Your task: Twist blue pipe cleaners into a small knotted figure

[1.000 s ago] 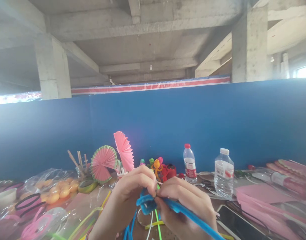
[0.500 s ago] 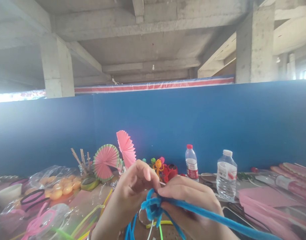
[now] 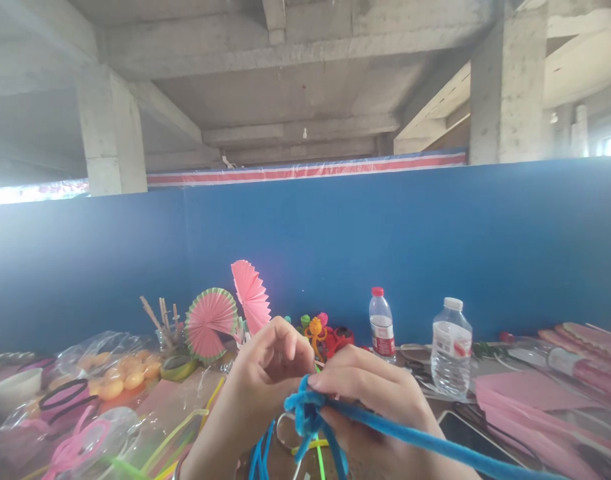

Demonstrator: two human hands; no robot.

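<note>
A fuzzy blue pipe cleaner, twisted into a small looped knot at one end, is held up between my two hands near the bottom centre. My right hand pinches it beside the knot with thumb and fingers, and its long tail runs out to the lower right. My left hand is closed around the knot's left side, its thumb against the loops and its fingers curled above. Below the knot, more blue pipe cleaners and a green one show, partly hidden by my hands.
Two plastic bottles, one red-capped and one white-capped, stand ahead right. Pleated pink fans and a bag of orange balls are on the left. A phone-like dark slab lies right. A blue partition rises behind.
The blue knot has turned slightly in my fingers, and a short end now hangs lower beneath it. Both hands stay in nearly the same place.
</note>
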